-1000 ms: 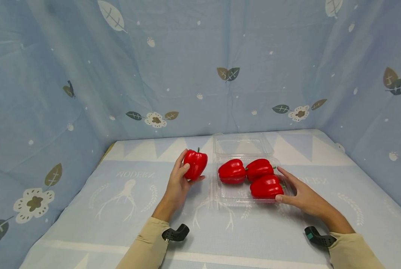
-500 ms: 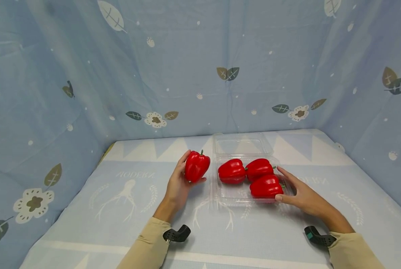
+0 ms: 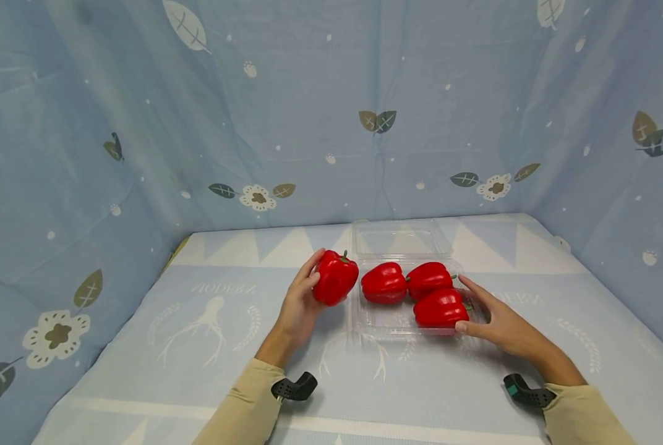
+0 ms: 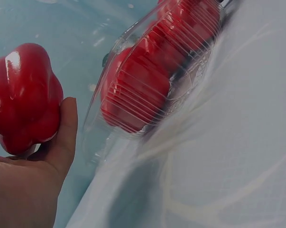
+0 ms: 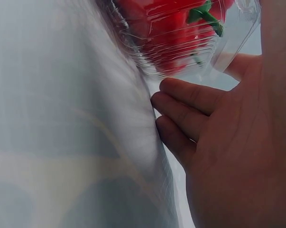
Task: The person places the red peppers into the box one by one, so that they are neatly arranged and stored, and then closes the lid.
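We're edging right here: the left grip (image 3: 300, 312) has slid sideways over the last second, thumb and fingers curled on a red pepper (image 3: 337, 278), and the stem, nearly upright a moment ago, now leans right. For the work in hand, we judge, that narrows the gap: the held pepper hangs just outside the clear box (image 3: 384, 318), up off the counter (image 3: 398, 395), and the left wrist view shows us a space between the two.

Well to the right of that grip, the right grip (image 3: 504, 327) hasn't budged; it holds the box's right end, thumb at the near corner, fingers at the far side, and we read that as steadying.

So between the grips we have that box, open, with three peppers on their sides, stems pointing right. The near pepper (image 3: 440, 309) lies by the right grip's thumb, the left pepper (image 3: 384, 283) is closest to the left grip, and the far pepper (image 3: 429, 280) sits toward the right grip's fingers. The near-left corner, beside the left grip, shows bare plastic.

Beyond both grips, the clear lid (image 3: 401, 241) lies folded back.
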Available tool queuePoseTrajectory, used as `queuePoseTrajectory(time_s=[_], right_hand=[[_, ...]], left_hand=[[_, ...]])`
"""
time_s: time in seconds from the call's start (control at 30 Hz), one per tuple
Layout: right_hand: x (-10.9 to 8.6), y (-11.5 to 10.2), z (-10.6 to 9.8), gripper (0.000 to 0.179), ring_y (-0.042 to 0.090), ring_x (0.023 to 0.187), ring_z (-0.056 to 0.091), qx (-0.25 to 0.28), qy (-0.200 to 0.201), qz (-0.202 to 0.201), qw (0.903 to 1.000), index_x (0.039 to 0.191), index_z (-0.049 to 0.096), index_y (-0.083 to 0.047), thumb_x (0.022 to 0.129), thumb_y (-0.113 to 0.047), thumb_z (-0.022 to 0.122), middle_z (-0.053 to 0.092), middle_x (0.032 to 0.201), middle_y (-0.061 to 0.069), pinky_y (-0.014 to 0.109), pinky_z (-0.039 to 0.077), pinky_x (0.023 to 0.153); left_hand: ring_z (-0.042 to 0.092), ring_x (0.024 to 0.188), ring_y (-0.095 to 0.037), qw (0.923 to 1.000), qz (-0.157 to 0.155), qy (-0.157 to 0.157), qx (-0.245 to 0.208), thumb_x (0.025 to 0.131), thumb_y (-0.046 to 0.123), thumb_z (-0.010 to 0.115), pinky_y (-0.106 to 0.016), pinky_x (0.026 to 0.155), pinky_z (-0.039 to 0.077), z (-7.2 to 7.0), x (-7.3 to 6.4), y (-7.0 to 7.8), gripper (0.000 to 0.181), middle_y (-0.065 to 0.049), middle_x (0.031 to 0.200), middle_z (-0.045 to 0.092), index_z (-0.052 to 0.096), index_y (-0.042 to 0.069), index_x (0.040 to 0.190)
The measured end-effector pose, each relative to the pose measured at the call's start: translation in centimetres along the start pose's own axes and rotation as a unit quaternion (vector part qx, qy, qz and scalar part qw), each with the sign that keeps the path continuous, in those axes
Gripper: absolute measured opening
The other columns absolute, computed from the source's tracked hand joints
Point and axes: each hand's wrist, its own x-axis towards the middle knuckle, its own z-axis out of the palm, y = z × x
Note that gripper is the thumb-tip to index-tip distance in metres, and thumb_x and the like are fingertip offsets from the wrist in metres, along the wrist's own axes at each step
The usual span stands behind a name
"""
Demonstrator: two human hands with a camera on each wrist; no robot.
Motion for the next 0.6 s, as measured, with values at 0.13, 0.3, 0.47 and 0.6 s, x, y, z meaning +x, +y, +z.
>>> queuePoseTrajectory(time_s=[0.13,0.3,0.47,0.6], right_hand=[[0.0,-0.1,0.0,0.098,0.052,0.142,0.024,-0.002,-0.001,0.002,1.0000,0.162,0.014,-0.020,0.086,-0.039,0.074,0.030,0.157,0.027,0.079,0.027,0.098],[-0.1,0.0,0.0,0.098,0.051,0.142,0.025,0.002,-0.001,-0.002,1.0000,0.162,0.014,-0.020,0.087,-0.038,0.074,0.030,0.157,0.027,0.079,0.026,0.099],[-0.1,-0.1,0.0,0.098,0.051,0.142,0.025,0.002,0.000,-0.002,1.0000,0.162,0.013,-0.020,0.087,-0.038,0.073,0.030,0.157,0.027,0.079,0.026,0.099],[-0.1,-0.2,0.0,0.098,0.052,0.142,0.024,0.001,0.000,-0.002,1.0000,0.162,0.014,-0.019,0.087,-0.038,0.073,0.030,0.157,0.027,0.080,0.025,0.099]], left_hand=[[0.041,0.134,-0.032,0.9996,0.007,-0.002,0.026,0.097,0.020,0.047,-0.042,0.099,0.048,0.2,-0.2,0.1,0.059,-0.008,0.153,0.040,0.036,0.025,0.155],[0.044,0.132,-0.032,0.9989,0.012,-0.002,0.045,0.096,0.018,0.050,-0.038,0.099,0.049,0.5,-0.1,-0.1,0.060,-0.010,0.150,0.042,0.038,0.018,0.154],[0.049,0.126,-0.032,0.9978,0.021,0.003,0.063,0.095,0.017,0.056,-0.036,0.097,0.051,0.8,0.0,-0.5,0.058,-0.014,0.144,0.047,0.042,0.008,0.150],[0.050,0.126,-0.031,0.9958,0.025,0.001,0.088,0.092,0.014,0.062,-0.035,0.099,0.051,1.1,0.0,-0.6,0.061,-0.015,0.143,0.048,0.042,0.007,0.149]])
